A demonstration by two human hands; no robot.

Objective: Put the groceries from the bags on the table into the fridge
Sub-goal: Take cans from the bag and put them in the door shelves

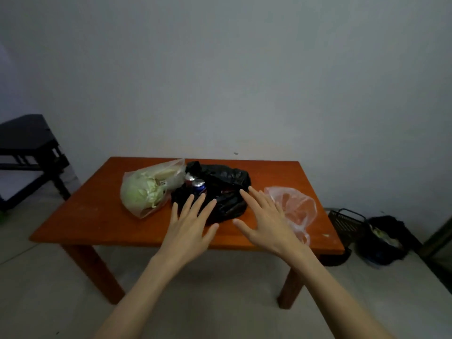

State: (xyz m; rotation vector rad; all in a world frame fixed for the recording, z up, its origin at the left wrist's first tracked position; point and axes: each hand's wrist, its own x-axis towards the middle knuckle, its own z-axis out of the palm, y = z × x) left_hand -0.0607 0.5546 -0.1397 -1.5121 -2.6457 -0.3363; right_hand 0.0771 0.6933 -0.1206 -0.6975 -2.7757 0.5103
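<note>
Your left hand (189, 227) and right hand (265, 221) are spread flat, holding nothing, above the black bag (225, 189) in the middle of the table (97, 216). The cans (195, 183) inside look hard, smooth and probably slippery. Wrap your fingers round the middle of one.

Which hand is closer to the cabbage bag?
Left. The left hand hovers open just right of the cabbage bag, over the black bag. The right hand is farther right, by the clear bag.

Dim room, plain grey wall (244, 69).
Orange wooden counter (80, 221) against it; black stool (27, 138) to its left, pale floor (220, 302) beneath.
</note>
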